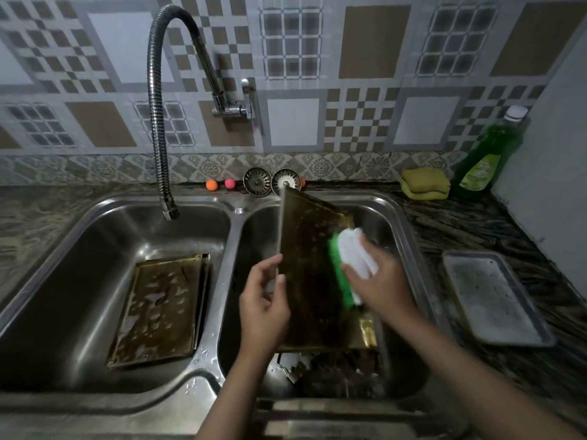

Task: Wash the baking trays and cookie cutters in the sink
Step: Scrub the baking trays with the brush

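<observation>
A dark, greasy baking tray (309,268) stands tilted on end in the right basin of the steel sink (235,223). My left hand (265,304) grips its left edge. My right hand (378,277) holds a white scrub brush (352,255) with green bristles against the tray's right side. A second dirty tray (162,308) lies flat in the left basin, wet with drops. Metal pieces, possibly cookie cutters (293,368), lie at the bottom of the right basin, partly hidden by the tray.
A grey tray (494,296) sits on the dark counter at the right. A green dish soap bottle (489,154) and yellow sponges (425,182) stand at the back right. The flexible tap (158,122) hangs over the left basin. Two strainers (271,181) and small balls (219,184) line the rear ledge.
</observation>
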{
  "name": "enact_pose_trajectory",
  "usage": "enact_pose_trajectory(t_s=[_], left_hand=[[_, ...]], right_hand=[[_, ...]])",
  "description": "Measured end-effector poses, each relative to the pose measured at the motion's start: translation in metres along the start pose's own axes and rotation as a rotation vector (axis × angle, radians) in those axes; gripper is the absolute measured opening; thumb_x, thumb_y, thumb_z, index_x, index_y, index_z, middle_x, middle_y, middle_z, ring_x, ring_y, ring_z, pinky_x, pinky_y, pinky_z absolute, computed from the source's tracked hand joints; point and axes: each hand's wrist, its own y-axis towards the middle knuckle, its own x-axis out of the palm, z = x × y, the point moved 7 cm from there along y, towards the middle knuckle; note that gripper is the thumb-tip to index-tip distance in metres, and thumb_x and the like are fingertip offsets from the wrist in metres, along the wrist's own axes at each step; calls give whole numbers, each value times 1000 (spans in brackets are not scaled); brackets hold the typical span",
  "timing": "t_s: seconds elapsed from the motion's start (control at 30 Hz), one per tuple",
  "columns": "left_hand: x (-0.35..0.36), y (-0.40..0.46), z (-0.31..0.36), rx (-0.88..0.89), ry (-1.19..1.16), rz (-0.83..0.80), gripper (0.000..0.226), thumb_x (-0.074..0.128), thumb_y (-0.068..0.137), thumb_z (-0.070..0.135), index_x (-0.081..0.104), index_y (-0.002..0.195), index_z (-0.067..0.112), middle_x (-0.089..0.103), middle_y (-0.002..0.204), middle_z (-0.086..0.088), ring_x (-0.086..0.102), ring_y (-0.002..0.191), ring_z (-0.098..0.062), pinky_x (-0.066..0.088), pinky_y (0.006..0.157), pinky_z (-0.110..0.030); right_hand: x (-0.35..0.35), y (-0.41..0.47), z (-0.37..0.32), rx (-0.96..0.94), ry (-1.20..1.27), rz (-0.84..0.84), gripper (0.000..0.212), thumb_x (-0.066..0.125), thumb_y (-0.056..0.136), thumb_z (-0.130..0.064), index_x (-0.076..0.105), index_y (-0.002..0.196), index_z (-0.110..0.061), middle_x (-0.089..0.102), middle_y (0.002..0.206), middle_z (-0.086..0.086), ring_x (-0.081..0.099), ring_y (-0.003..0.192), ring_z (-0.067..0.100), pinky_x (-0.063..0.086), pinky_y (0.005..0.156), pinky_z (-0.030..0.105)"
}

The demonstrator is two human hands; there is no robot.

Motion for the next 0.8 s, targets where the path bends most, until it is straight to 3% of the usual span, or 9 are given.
enact_pose_trajectory(t_s=[0.07, 0.13, 0.27, 0.37, 0.43, 0.53, 0.6, 0.67, 0.8], left_hand=[[18, -11, 5, 17, 8, -68, 32, 54, 92, 4, 61, 109, 31, 68, 100, 12, 57, 67, 8, 42, 56, -7], [28, -9, 11, 10, -29, -42, 33, 53, 91, -2, 61, 107, 26, 68, 99, 7, 60, 75, 6, 46, 64, -10], [7, 16, 10, -56, -89, 79, 26, 53, 91, -3, 62, 112, 9, 67, 106, -16, 63, 104, -27, 50, 91, -37], [-10, 17, 14, -34, -82, 117, 27, 54, 91, 0, 63, 111, 16, 67, 99, -10, 64, 99, -28, 52, 83, -28], [2, 11, 16, -25, -80, 49, 26, 54, 91, -1, 62, 111, 14, 68, 102, -14, 65, 98, -28, 52, 82, -32], [21, 8, 22, 1, -73, 12, 26, 54, 91, -2, 62, 113, 8, 67, 105, -19, 65, 95, -27, 52, 80, -35], [15, 14, 22, -13, -96, 60, 25, 54, 91, -2, 62, 112, 10, 67, 104, -20, 64, 96, -30, 52, 84, -38], [-5, 24, 22, -19, -121, 150, 26, 54, 91, -2, 62, 110, 15, 68, 100, -15, 65, 91, -23, 53, 81, -28], [-17, 21, 25, 6, -104, 168, 26, 54, 92, 2, 63, 111, 18, 68, 96, -7, 64, 86, -11, 51, 72, -16]], right_hand=[[-15, 25, -1, 66, -26, 111, 67, 75, 79, -27, 49, 138, -11, 59, 129, 9, 55, 117, 20, 43, 89, 24], [-9, 25, -27, 25, 53, 161, 65, 77, 77, -29, 52, 135, -13, 61, 123, 0, 53, 110, 6, 42, 88, 20], [22, -32, -51, -105, 149, -12, 70, 71, 71, -46, 51, 136, -28, 60, 114, -6, 59, 101, 5, 51, 83, 21], [7, -16, -33, -77, 107, -35, 70, 77, 75, -31, 49, 138, -23, 62, 119, 8, 62, 105, 20, 55, 80, 30], [-8, 16, -24, 27, 75, 57, 68, 77, 77, -21, 48, 138, -14, 59, 127, 10, 56, 112, 15, 49, 85, 27], [-3, 27, -51, 13, 138, 145, 69, 78, 75, -28, 50, 137, -18, 62, 119, 2, 53, 103, 5, 47, 82, 21], [18, 0, -68, -71, 175, 90, 72, 76, 71, -39, 49, 137, -30, 63, 105, -5, 59, 91, 4, 50, 74, 19], [27, -31, -70, -133, 175, 0, 74, 72, 70, -46, 42, 138, -40, 61, 97, -7, 60, 83, 4, 53, 69, 20], [6, 0, -34, -2, 166, -35, 71, 78, 76, -25, 46, 139, -22, 61, 124, 7, 61, 107, 20, 56, 87, 38]])
